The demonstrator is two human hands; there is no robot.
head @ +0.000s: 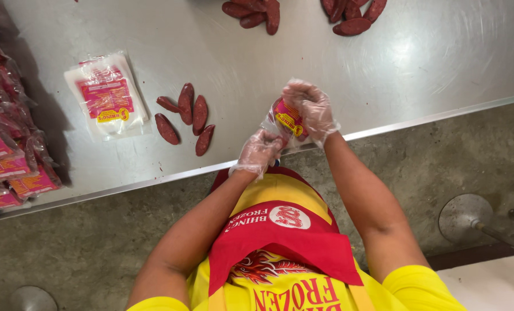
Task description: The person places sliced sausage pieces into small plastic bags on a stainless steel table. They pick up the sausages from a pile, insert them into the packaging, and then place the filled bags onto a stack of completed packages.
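Both my hands wear thin clear plastic gloves and meet over the near edge of a steel table (222,52). My right hand (312,106) grips the top of a clear plastic bag with a red and yellow label (288,120). My left hand (261,151) holds the same bag from below. Whether the bag holds anything is hidden by my fingers. Several dark red sausages (186,115) lie loose on the table to the left of my hands. A stack of empty labelled bags (106,95) lies further left.
Filled sausage packs (6,155) are piled at the table's left edge. Two more heaps of sausages (257,12) (354,14) sit at the far side. Below the table edge is a concrete floor (95,247) with a round metal stool base (465,216).
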